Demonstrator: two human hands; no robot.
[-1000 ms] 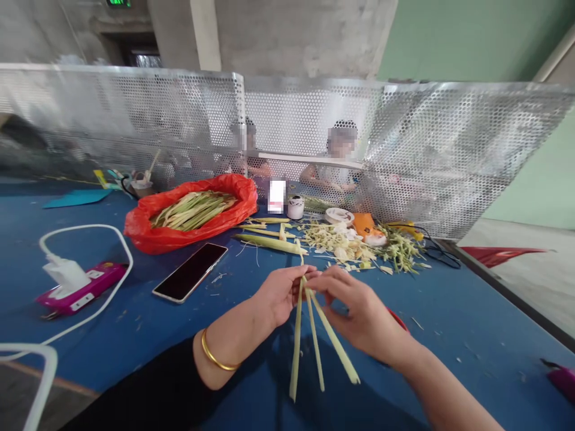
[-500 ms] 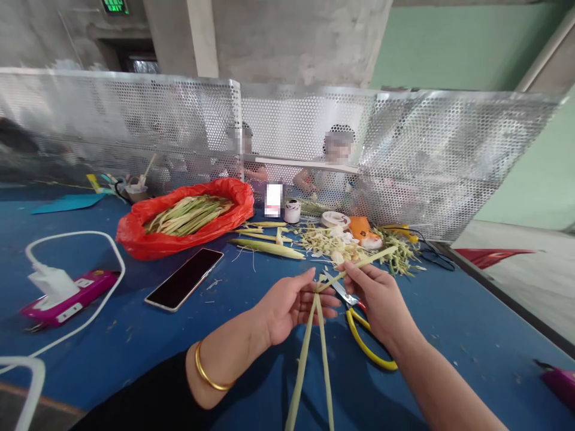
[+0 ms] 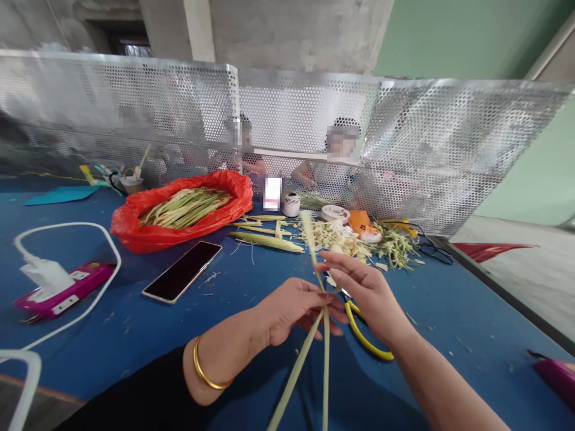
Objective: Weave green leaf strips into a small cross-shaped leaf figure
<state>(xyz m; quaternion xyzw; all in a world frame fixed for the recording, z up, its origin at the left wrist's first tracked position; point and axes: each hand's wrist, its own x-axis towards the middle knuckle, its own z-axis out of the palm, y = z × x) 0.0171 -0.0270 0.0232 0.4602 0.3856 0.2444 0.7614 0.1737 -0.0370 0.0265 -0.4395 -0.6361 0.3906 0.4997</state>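
Pale green corn husk strips meet at a crossing in front of me, with two long ends hanging down toward the table. My left hand is closed on the crossing, thumb over the top and fingers beneath. Another husk end stands up, slightly blurred. Against its lower part rest the bunched fingertips of my right hand, which seem to grip it. Scissors with yellow handles lie behind my right hand, their blades mostly covered.
A red plastic bag holds long husks. Nearby are a phone, a purple power strip with a white cable, husk scraps, a tape roll and a white can. People sit behind the perforated metal divider.
The upper husk end has swung from pointing right to standing upright, leaning left. My right hand moved slightly left with it. My left thumb has come down onto the crossing.
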